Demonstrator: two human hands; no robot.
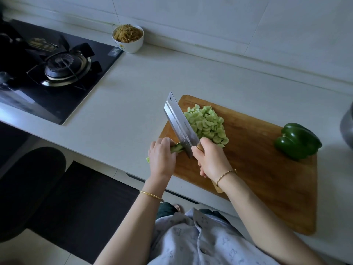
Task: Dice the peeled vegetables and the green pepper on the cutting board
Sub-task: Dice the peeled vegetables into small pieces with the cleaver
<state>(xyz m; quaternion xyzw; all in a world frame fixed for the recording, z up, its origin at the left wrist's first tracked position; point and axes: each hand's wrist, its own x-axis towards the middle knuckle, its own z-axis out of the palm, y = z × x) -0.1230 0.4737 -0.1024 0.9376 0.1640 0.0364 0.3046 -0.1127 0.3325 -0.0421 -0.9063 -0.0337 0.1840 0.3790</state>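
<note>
A wooden cutting board [267, 178] lies on the pale counter. On its far left part sits a heap of diced pale green cucumber [207, 124]. My right hand [212, 157] grips the wooden handle of a cleaver [179, 125], whose blade slants down onto the board's left edge. My left hand [162, 155] holds the remaining cucumber piece [177, 148] with curled fingers, right beside the blade. A whole green pepper [298, 142] rests on the board's far right edge, apart from both hands.
A white bowl [128, 38] of brownish shredded food stands by the back wall. A black gas stove [57, 69] fills the counter's left. A grey metal pot edge [347, 125] shows at the far right. The counter's front edge runs just under my wrists.
</note>
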